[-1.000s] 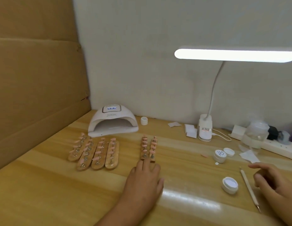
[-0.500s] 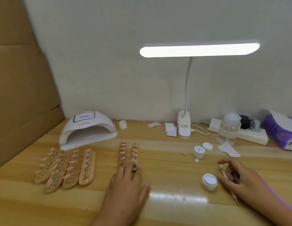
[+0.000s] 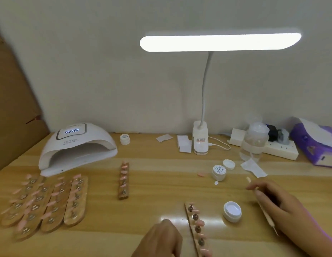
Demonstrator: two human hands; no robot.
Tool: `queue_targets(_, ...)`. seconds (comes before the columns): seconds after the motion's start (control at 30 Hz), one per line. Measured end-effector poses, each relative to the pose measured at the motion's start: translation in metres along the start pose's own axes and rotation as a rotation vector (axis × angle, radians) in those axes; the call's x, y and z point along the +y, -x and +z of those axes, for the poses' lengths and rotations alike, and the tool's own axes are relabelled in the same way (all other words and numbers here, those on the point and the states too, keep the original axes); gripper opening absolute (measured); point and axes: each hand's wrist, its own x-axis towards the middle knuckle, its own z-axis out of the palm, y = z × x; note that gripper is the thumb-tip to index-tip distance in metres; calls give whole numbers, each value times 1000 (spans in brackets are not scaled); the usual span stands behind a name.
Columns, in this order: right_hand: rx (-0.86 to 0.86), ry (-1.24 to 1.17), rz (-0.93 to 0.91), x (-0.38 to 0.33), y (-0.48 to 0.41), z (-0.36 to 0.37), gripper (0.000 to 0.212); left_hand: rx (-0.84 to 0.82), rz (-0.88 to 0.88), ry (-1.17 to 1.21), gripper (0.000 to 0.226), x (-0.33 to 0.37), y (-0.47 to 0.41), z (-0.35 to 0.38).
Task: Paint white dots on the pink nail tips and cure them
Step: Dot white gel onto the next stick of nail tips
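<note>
Now right hand point(image 3: 278, 203) grip holds dotting tool point(image 3: 270, 222) beside open white jar point(image 3: 232, 212); left hand point(image 3: 158, 240) by nail-tip strip point(image 3: 196, 231), grip unclear.

Open white pot point(image 3: 232, 211) on the table point(image 3: 161, 182): right of it, the right hand point(image 3: 278, 206) holds the dotting tool point(image 3: 265, 213), metal tip toward the camera. Just left of the pot lies a strip of pink nail tips point(image 3: 197, 229), left hand point(image 3: 161, 240) alongside, contact unclear. Farther left and back, a second strip point(image 3: 123, 180); far back-left, the curing lamp point(image 3: 78, 145).
</note>
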Motion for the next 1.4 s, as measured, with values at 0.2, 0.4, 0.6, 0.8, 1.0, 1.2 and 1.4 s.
queue_targets(0.2, 91, -940, 163, 20, -13, -6, 31, -218, 104, -366, 102, -10, -35, -13)
queue_targets(0.4, 114, -775, 39, -4, 1, 0, 16, -254, 214, -456, 90, -4, -34, 10)
queue_targets(0.6, 273, -543, -125, -24, 16, 9, 17, -103, 371, -307, 42, 20, -27, 62)
queue_targets(0.8, 215, -484, -138, -22, 17, 9, 5, -175, 344, -106, 40, 33, -33, 77)
queue_targets(1.0, 164, -543, -138, -32, -7, 7, 18, -131, 381, -182, 36, 38, -44, 71)
queue_targets(1.2, 120, -509, -192, -25, -21, 14, 19, -155, 340, -95, 26, 46, -44, 75)
queue_targets(1.4, -28, -427, -204, -10, -9, 19, 14, -122, 265, -49, 35, 45, -44, 83)
